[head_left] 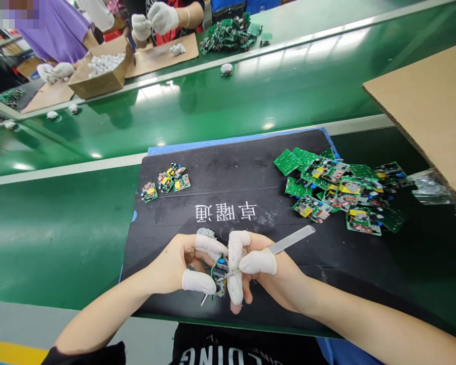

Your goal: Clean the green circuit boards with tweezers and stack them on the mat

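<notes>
Left hand: We see the left hand (pixel 175 263) grasping a circuit board (pixel 219 286) by its edges, thumb on the near side and fingers on the far side.
Right hand: Our right hand (pixel 273 279) is closed around a metal tool (pixel 293 240); its flat end sticks out past the thumb, and its thin end reaches across the board.
Board in work: We find it between the two hands, low over the black mat (pixel 228 177), tilted up on edge, with its parts turned toward the right fingers.
Finger covers: White covers (pixel 198 282) sit on thumbs and fingers; we judge that they dull the feel, so a light pinch could let the board twist or drop.
Tool tip: If we press too hard or at a poor angle, the thin end could skid and scratch the board or bend a part.
Blocked view: The right fingers hide much of the board, and we cannot tell exactly where the tip bears; a misplaced push could come from that.
Big pile: At the right, boards lie heaped (pixel 349 190), some face down; a bump from our right forearm or the tool's flat end could make them slide.
Small group: A few boards (pixel 166 181) lie at the far left of the mat, well apart from the heap; careless placing could mix the two.
</notes>
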`<state>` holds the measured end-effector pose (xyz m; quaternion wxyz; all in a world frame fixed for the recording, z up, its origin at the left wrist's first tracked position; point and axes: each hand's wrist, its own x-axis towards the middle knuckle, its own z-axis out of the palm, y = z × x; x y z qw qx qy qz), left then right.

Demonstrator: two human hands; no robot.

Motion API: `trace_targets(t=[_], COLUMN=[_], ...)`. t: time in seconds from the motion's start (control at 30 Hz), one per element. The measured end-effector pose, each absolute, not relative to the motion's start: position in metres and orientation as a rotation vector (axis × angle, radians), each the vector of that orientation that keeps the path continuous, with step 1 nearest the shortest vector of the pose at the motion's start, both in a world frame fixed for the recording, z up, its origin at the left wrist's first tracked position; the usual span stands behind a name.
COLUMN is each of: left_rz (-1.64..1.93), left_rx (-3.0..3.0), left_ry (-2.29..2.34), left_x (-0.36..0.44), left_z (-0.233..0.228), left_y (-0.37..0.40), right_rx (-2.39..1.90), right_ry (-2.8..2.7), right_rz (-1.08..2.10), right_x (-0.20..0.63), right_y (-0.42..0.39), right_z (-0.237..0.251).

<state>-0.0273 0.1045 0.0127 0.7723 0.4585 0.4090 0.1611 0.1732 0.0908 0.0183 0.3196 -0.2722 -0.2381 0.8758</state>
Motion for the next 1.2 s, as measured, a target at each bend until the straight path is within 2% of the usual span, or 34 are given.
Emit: trace_targets(t=[0.23, 0.37, 0.67, 0.9, 1.2], left_rz=[0.524, 0.697, 0.703, 0.57, 0.607], left_rx=[1.29, 1.644, 2.012, 2.029, 1.985], left_ry=[1.028, 1.11, 1.187, 1.189, 1.201], left_x=[-0.031, -0.038, -0.037, -0.041, -0.047], left_z=[0.024, 0.025, 0.018, 0.016, 0.02], left_y=[0.104, 0.11, 0.119, 0.121, 0.124], right_rx=[-0.723, -0.824, -1.091, -1.152, -1.242], right_ry=[-0.753, -0.963, -1.608, -1.587, -1.407], right_rz=[2.195, 2.001, 1.551, 1.596, 1.694], right_x=[0.174, 0.174, 0.172, 0.172, 0.169], right_y=[0.091, 0.09, 0.09, 0.089, 0.087], right_z=[0.014, 0.014, 0.015, 0.012, 0.007])
